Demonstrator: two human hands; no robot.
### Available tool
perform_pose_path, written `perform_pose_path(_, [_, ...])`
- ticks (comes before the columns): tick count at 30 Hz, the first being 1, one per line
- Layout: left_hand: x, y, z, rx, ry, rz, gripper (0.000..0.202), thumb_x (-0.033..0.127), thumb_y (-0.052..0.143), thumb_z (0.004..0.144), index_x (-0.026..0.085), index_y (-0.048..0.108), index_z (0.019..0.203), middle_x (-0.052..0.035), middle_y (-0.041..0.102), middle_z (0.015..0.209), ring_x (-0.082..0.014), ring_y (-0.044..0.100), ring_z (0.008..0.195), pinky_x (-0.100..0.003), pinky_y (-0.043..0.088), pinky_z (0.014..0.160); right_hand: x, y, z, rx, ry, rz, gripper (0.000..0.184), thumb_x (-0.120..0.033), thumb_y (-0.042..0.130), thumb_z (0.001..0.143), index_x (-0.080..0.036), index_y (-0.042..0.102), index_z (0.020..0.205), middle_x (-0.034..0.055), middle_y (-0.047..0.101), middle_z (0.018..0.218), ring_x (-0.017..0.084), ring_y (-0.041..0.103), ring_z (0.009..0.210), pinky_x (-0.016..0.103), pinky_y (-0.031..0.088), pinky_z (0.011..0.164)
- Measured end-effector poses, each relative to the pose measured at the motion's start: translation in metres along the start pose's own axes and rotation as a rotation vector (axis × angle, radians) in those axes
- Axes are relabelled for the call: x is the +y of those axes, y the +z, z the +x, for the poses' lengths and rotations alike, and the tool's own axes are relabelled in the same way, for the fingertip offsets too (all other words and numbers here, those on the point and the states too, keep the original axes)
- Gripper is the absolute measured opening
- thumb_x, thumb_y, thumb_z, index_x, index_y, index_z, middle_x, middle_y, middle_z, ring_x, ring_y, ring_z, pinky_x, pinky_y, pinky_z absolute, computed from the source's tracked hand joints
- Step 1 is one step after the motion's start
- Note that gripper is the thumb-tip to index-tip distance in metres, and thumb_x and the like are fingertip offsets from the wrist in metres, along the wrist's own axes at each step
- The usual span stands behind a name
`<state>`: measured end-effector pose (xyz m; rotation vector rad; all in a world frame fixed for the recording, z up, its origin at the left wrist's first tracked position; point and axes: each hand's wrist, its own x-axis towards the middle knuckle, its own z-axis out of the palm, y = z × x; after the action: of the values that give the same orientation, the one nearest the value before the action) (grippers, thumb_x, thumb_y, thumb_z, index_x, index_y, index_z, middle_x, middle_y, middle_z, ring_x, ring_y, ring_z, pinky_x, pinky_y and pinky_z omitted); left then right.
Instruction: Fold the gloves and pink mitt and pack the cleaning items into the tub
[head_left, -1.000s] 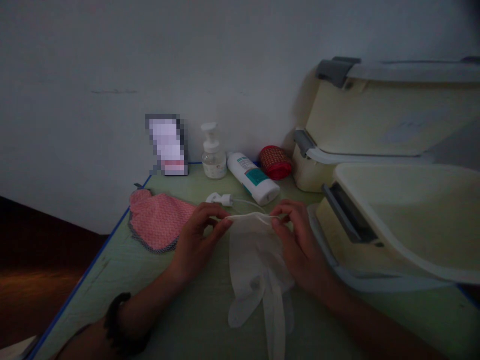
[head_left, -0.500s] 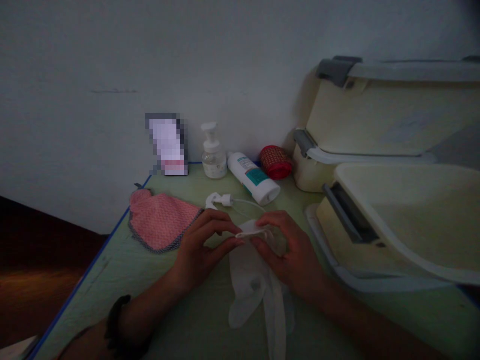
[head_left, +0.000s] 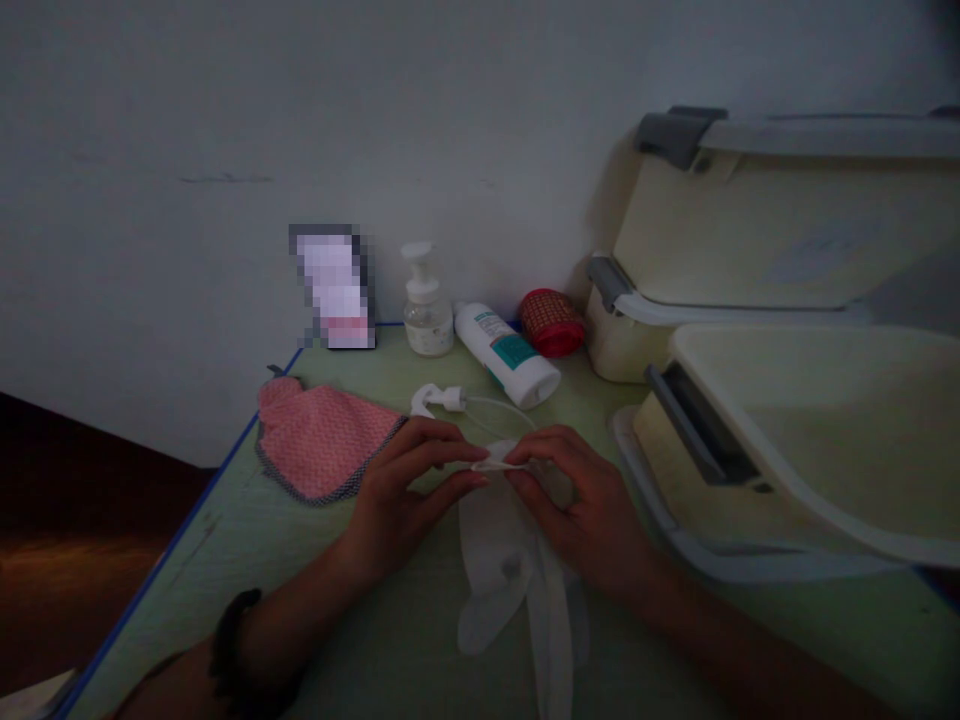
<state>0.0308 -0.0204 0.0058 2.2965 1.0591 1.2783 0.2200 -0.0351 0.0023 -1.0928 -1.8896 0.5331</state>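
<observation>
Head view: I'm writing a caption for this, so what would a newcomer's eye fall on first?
Probably the pale glove at lower centre, pinched between the left hand and the right hand. Next, the pink cloth just left of the hands and the bright, pixelated screen behind it.

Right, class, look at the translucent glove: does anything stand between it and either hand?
Nothing visible does. The left hand and right hand both pinch the cuff of the glove directly. The pump head lies beyond them and the pink cloth to the left, neither in between.
</observation>
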Motion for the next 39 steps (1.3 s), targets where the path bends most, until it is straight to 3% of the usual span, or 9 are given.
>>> perform_pose_path(9, [-0.0014,0.0025,0.0002,0.045,-0.051,-0.114,0.003,0.023,0.064,0.076,0.020,0.063,0.078,-0.0027,0.060,0.077,-0.0150,0.057,0.073,-0.028,0.048,0.066,-0.0038,-0.0010,0.0016,0.058,0.055,-0.001,0.021,-0.008,0.051,0.074,-0.023,0.053,0.088,0.0018,0.057,0.085,0.017,0.055,0.083,0.032,0.044,0.072])
perform_pose_path(16, [-0.0063,0.0020,0.0019,0.187,-0.273,-0.155,0.008,0.026,0.063,0.075,0.020,0.058,0.074,-0.0001,0.059,0.074,-0.0129,0.056,0.069,-0.025,0.047,0.063,-0.0054,-0.0044,0.0038,0.128,0.111,0.007,0.009,-0.019,0.054,0.079,-0.021,0.052,0.088,0.0009,0.055,0.083,0.015,0.053,0.078,0.029,0.043,0.070])
perform_pose_path(25, [-0.0046,0.0055,0.0046,0.245,-0.490,-0.350,0.009,0.027,0.055,0.081,0.019,0.054,0.081,-0.0030,0.068,0.084,-0.0151,0.063,0.080,-0.027,0.051,0.072,-0.0020,-0.0009,-0.0012,0.205,0.120,0.052,0.012,-0.020,0.053,0.083,-0.024,0.049,0.094,-0.0005,0.057,0.083,0.014,0.056,0.081,0.027,0.045,0.072])
perform_pose_path(39, [-0.0039,0.0077,0.0057,0.265,-0.494,-0.368,0.007,0.025,0.054,0.080,0.018,0.053,0.082,-0.0014,0.064,0.075,-0.0130,0.060,0.071,-0.023,0.049,0.065,0.0001,-0.0017,0.0008,-0.022,0.051,-0.037,0.010,-0.014,0.054,0.075,-0.020,0.047,0.079,-0.0005,0.052,0.075,0.014,0.050,0.072,0.029,0.041,0.068])
